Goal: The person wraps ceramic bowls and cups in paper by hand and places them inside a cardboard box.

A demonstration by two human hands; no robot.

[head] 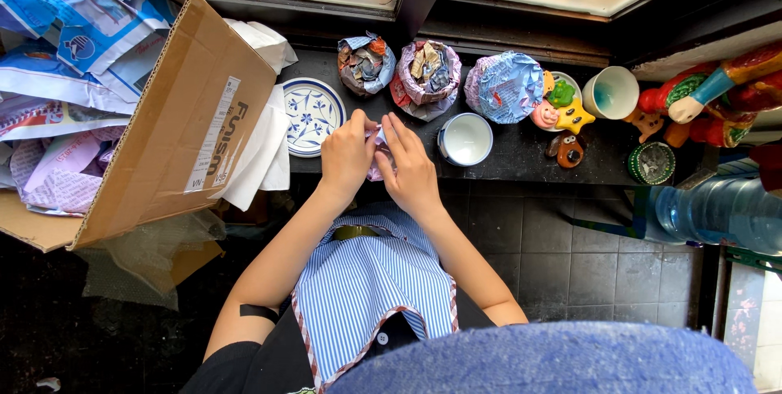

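Observation:
My left hand [346, 154] and my right hand [410, 167] are pressed together over a small bundle wrapped in pale printed paper [376, 158], held at the front edge of a dark shelf [521, 154]. Both hands grip the bundle, which they mostly hide. A blue-patterned plate [308, 115] lies just left of my left hand. Right of my right hand stands a white cup [466, 140]. Three paper-wrapped bundles [366, 64] [428, 76] [505, 86] sit at the back of the shelf.
A tilted cardboard box [187, 125] stuffed with crumpled paper fills the left side. Small colourful figurines [562, 109], a white mug [611, 92] and a larger painted figure [709, 101] stand at the right. A big water bottle [717, 213] lies at lower right on the tiled floor.

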